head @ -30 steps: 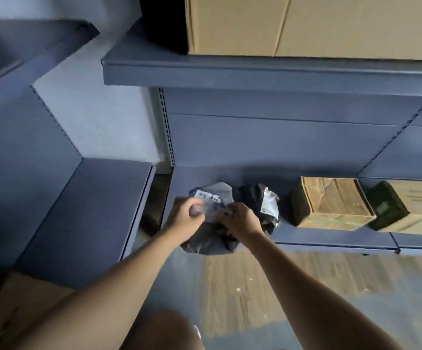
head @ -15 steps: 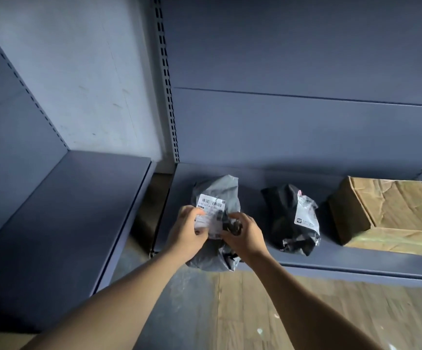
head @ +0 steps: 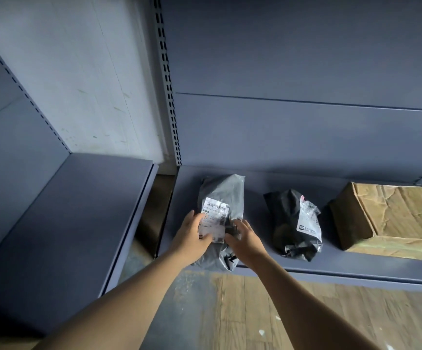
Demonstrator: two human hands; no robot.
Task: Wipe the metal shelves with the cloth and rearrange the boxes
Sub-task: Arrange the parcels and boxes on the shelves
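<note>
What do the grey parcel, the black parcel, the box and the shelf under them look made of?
Grey parcel: thin plastic film, slight sheen, creased, with a paper barcode label.
Black parcel: glossier crumpled plastic film, with what seems a clear plastic label pouch.
Box: brown cardboard, matte, dented and wrinkled.
Shelf: probably painted sheet metal, smooth blue-grey matte finish.

Dim bluish light, brightest on the left wall [head: 78,72]; edges bend, the floor [head: 306,311] smears.
</note>
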